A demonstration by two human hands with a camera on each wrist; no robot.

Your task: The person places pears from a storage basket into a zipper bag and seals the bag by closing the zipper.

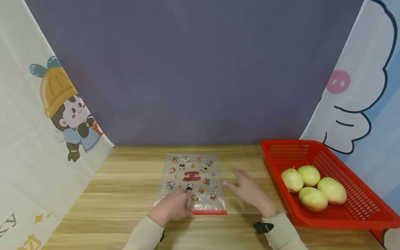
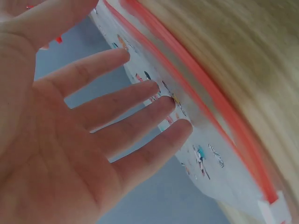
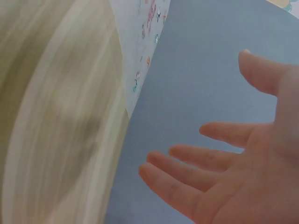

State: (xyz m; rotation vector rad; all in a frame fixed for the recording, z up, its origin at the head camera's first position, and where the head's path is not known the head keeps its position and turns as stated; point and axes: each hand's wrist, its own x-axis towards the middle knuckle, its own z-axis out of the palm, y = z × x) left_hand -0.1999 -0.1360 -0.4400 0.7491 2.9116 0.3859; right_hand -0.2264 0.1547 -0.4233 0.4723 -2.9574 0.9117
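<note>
A clear zip bag [image 1: 197, 189] printed with small cartoon figures lies flat on the table, its red zip edge [image 1: 209, 212] toward the person. Over the bag's near left part is my left hand [image 1: 175, 205], fingers spread and relaxed, holding nothing. In the left wrist view its fingertips [image 2: 180, 128] overlap the printed film beside the red zip strip [image 2: 201, 88], which ends in a white slider [image 2: 274, 211]. My right hand [image 1: 248, 190] hovers just right of the bag, thumb and fingers apart and bare. The right wrist view shows that palm [image 3: 261, 182] above the wood.
A red plastic basket [image 1: 368, 189] stands at the right, holding several pale yellow-green round fruits [image 1: 313, 199]. The wooden table [image 1: 125, 187] ends at a grey-purple back panel [image 1: 200, 76]. Cartoon-printed cloths hang at left [image 1: 25, 114] and right [image 1: 359, 97].
</note>
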